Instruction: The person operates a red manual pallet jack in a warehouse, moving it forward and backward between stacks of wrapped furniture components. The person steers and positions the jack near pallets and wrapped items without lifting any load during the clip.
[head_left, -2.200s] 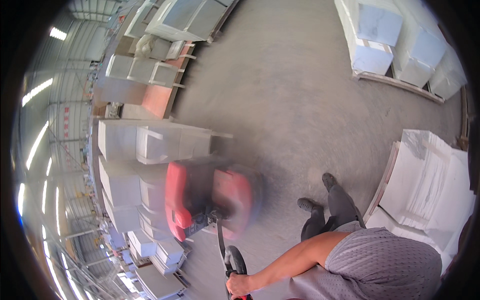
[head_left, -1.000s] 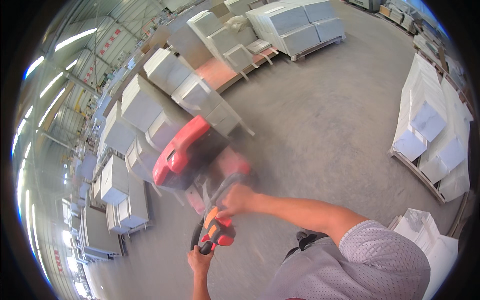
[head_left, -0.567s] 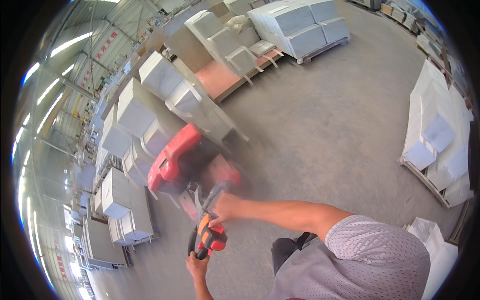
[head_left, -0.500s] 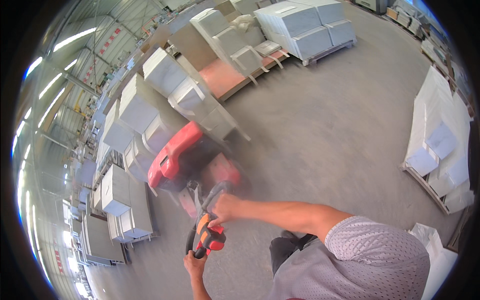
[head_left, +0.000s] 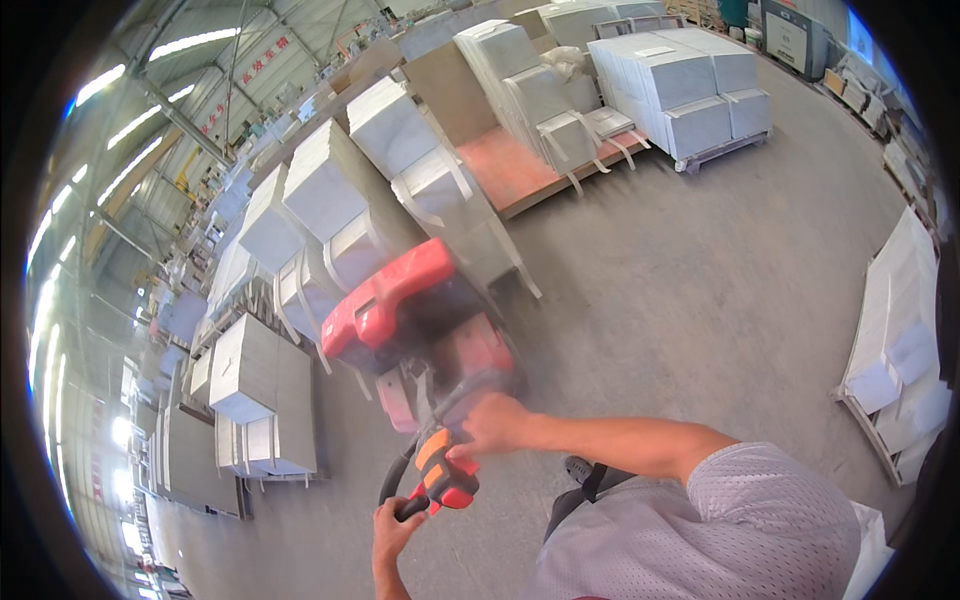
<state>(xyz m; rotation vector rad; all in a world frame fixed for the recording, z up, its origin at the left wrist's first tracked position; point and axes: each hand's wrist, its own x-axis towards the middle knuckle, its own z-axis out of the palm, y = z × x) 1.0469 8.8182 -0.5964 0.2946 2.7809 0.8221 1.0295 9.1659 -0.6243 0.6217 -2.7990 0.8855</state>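
Observation:
A red electric pallet truck (head_left: 392, 305) stands in front of me, its rounded cover tilted in the picture. Its looped steering handle (head_left: 440, 468), black with orange and red parts at the centre, reaches back toward my body. My left hand (head_left: 391, 527) is closed round the black grip at the handle's near end. On the other side of the loop, my right hand (head_left: 492, 424) is wrapped over the handle, fingers partly hidden and slightly blurred. The truck's forks are hidden behind its body, beside strapped stacks of pale slabs (head_left: 335, 185).
Beyond the truck, a low reddish platform (head_left: 500, 170) carries more slabs. A palletised block of white slabs (head_left: 685, 85) stands farther back. Another loaded pallet (head_left: 895, 330) lines the right side, and a stack (head_left: 255, 375) stands left. Grey concrete floor (head_left: 660, 260) stretches between them.
The surrounding stacks have shifted rightward in the picture, and the truck and handle slightly so. Both hands keep their hold on the handle.

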